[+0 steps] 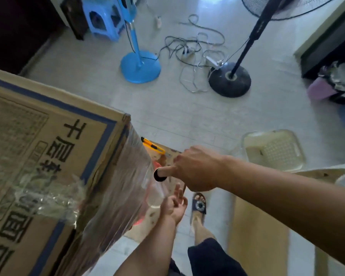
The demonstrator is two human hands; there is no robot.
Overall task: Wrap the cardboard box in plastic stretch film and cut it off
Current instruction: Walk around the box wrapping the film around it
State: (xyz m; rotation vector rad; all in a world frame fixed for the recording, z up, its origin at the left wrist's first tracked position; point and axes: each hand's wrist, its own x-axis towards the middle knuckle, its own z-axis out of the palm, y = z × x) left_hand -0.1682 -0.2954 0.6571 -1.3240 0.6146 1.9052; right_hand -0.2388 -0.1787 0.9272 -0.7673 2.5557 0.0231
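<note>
The cardboard box (48,156) sits at nine o'clock from the hands. The film roll (157,193) stands upright beside it. The right hand (195,168) is curled, one finger poked in the roll's top. The left hand (174,207), fingers loose, props its bottom.

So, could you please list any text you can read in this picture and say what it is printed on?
"千层": large dark print on top of the cardboard box.
"面": same line, beyond the crumpled stretch film.
The other characters are covered or cut off, and the fine print is too blurred to read.
</note>
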